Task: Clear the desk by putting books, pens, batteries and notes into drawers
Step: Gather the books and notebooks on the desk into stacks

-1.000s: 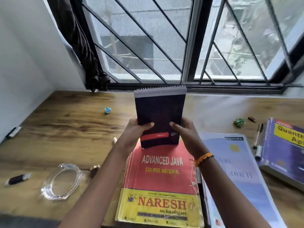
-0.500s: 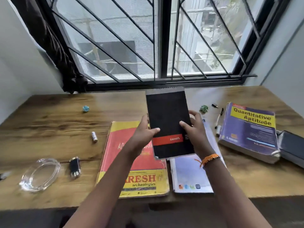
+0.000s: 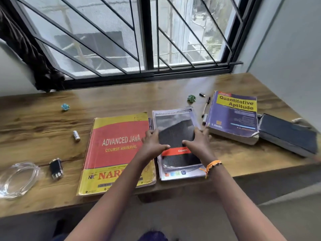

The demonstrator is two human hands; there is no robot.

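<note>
A black spiral notepad [image 3: 175, 131] with a red band lies flat on a pale blue notebook [image 3: 184, 174] at the desk's front middle. My left hand [image 3: 152, 145] grips the notepad's left edge and my right hand [image 3: 198, 141] grips its right edge, thumbs on the cover. Left of it lies a red and yellow Java book [image 3: 118, 150]. To the right sit a purple Quantitative Aptitude book [image 3: 234, 115] and a dark book [image 3: 288, 134]. A pen [image 3: 205, 106] lies between the notebook and the purple book. A small white battery [image 3: 76, 135] rests left of the Java book.
On the wooden desk [image 3: 34, 122] there are a glass ashtray [image 3: 15, 178] and a black adapter [image 3: 55, 167] at the front left, a blue crumpled note [image 3: 65, 106], a green crumpled note [image 3: 191, 98] and a small dark cap [image 3: 201, 95]. A barred window stands behind the desk.
Both hands lowered the black notepad from upright in the air to flat on the pale blue notebook. The view pulled back and shifted right, showing the dark book.
</note>
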